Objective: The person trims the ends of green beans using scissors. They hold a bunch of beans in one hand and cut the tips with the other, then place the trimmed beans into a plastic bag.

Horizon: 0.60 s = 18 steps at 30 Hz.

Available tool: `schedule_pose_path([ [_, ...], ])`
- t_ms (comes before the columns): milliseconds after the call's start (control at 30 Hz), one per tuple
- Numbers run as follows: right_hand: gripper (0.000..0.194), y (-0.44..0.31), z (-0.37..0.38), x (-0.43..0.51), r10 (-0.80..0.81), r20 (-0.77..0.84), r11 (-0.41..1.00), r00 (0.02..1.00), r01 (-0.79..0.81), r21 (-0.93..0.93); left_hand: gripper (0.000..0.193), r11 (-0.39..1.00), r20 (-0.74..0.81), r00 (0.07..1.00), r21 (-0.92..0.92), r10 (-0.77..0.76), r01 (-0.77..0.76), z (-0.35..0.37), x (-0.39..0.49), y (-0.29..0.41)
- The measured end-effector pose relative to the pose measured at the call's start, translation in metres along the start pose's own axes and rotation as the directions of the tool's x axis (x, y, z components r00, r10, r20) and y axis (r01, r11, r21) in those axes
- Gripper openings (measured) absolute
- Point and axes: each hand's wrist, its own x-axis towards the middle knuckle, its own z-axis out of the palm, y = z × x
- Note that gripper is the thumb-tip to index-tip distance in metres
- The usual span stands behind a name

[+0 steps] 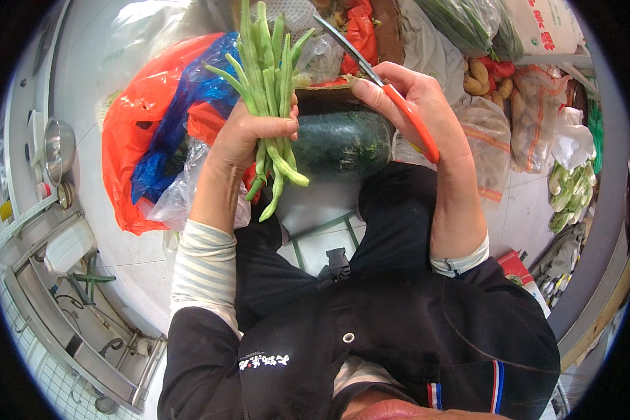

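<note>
A bunch of green beans (pixel 269 89) stands roughly upright in my left hand (pixel 254 128), its fingers wrapped around the lower part. Several bean ends stick out below the fist. My right hand (pixel 422 100) grips a pair of scissors (pixel 412 123) with red-orange handles. The dark blades point up and to the left, beside the bean tops and apart from them. Between the thumb and the blades a small bit seems pinched, too small to name. Below and between my hands lies a large dark green winter melon (pixel 341 142), partly hidden by my left hand.
On the left lie a red plastic bag (pixel 136 126) and a blue plastic bag (pixel 173 115). A cardboard box (pixel 388 31) with bags stands ahead. Potatoes (pixel 475 79), mesh-striped bags (pixel 538 115) and leafy vegetables (pixel 569 194) line the right. A metal bowl (pixel 59 149) sits at far left.
</note>
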Motion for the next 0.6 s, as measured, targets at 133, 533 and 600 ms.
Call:
schedule_pose_path([
  [133,0.048,0.0017,0.0016,0.0018,-0.066,-0.016,0.981,0.998,0.062,-0.186,0.054,1.000,-0.015,1.000,0.019,-0.019,0.019,0.0008,-0.0017,0.0004],
  [533,0.043,0.0032,0.0042,0.0024,-0.040,-0.009,0.993,0.999,0.039,-0.111,0.043,0.994,0.001,1.000,0.109,-0.010,0.010,0.0040,-0.0006,-0.0016],
  [600,0.040,0.0027,0.0041,0.0019,0.016,-0.012,0.997,1.000,-0.017,-0.070,0.041,0.993,0.011,1.000,0.121,0.001,-0.002,0.0040,-0.0002,-0.0017],
])
